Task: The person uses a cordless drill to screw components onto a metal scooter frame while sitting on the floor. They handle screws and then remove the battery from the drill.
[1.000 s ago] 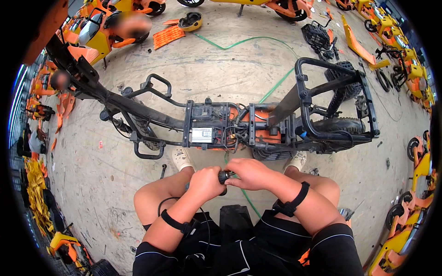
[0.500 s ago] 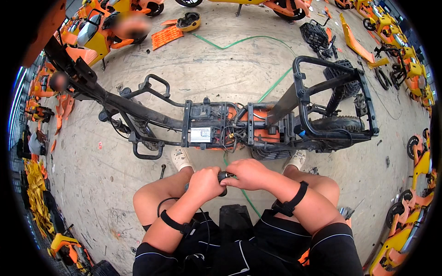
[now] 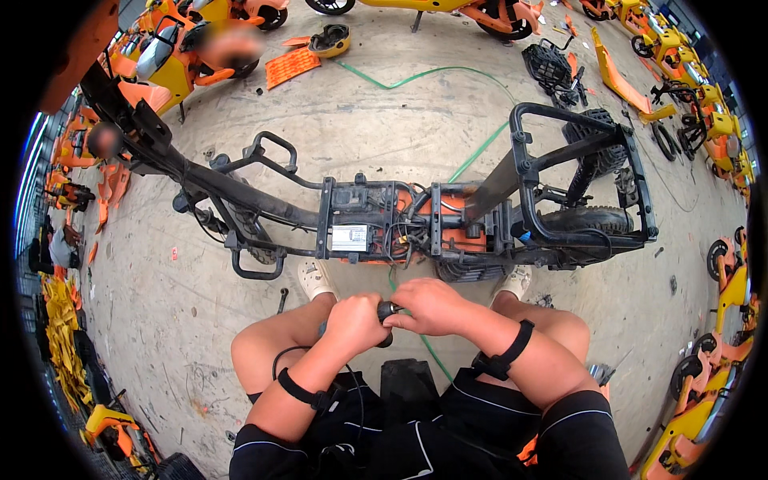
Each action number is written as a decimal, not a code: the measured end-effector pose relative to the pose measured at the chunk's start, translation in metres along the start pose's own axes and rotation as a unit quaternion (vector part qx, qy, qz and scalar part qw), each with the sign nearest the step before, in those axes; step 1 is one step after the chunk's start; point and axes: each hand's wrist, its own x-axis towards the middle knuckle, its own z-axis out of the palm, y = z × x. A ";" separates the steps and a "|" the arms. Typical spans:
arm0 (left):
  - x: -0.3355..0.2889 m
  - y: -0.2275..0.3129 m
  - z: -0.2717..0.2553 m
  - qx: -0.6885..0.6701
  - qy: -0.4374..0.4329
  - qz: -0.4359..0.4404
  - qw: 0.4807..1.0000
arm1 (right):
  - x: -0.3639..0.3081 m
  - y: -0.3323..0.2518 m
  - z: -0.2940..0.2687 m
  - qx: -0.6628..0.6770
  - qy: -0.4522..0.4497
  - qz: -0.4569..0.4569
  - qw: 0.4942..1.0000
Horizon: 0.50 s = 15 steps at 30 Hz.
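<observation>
Close in front of my lap, my left hand [image 3: 354, 324] is closed around a dark, drill-like power tool [image 3: 387, 312], most of which the fingers cover. From the other side my right hand [image 3: 432, 306] reaches to its front end, thumb and fingers pinched there; whether they also hold a small bit is hidden. Just beyond both hands stands a stripped black scooter frame [image 3: 264, 204]. Its middle carries wiring [image 3: 412, 228], a box with a white label [image 3: 350, 238] and orange panels beneath. Neither hand touches the frame.
A green hose [image 3: 480, 150] runs across the floor and under the frame. A dark ratchet-like tool [image 3: 283, 300] lies left of my shoes. Behind the frame are a yellow helmet [image 3: 330, 40], an orange panel [image 3: 293, 68] and a black basket [image 3: 547, 64]. Yellow-orange scooters [image 3: 724, 320] line the sides.
My right fingers have shifted slightly at the tool's front end. The tool stays in my left hand, and the frame stands as before.
</observation>
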 end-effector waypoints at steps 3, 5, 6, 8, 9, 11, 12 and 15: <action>-0.002 0.000 -0.001 -0.003 0.000 -0.007 1.000 | 0.000 0.001 0.003 0.004 0.013 -0.020 1.000; -0.002 -0.003 0.001 -0.008 0.003 0.000 1.000 | 0.000 0.001 0.004 0.007 0.021 -0.026 0.999; -0.003 -0.004 0.002 -0.011 0.004 0.002 1.000 | 0.000 0.001 0.005 0.009 0.024 -0.029 0.999; -0.004 -0.005 0.001 -0.010 0.004 0.001 1.000 | 0.000 0.000 0.006 0.014 0.033 -0.035 0.999; -0.003 -0.004 0.000 -0.009 0.004 0.002 1.000 | 0.000 0.000 0.007 0.016 0.037 -0.037 0.998; -0.004 -0.001 -0.007 0.000 -0.021 -0.001 1.000 | 0.000 0.001 0.008 0.009 0.033 -0.035 0.999; -0.005 0.000 -0.009 0.005 -0.034 -0.003 0.999 | 0.000 0.001 0.009 0.006 0.031 -0.035 0.999; -0.006 -0.002 -0.008 -0.001 -0.038 -0.001 0.999 | 0.000 -0.001 0.010 0.023 0.037 -0.038 0.998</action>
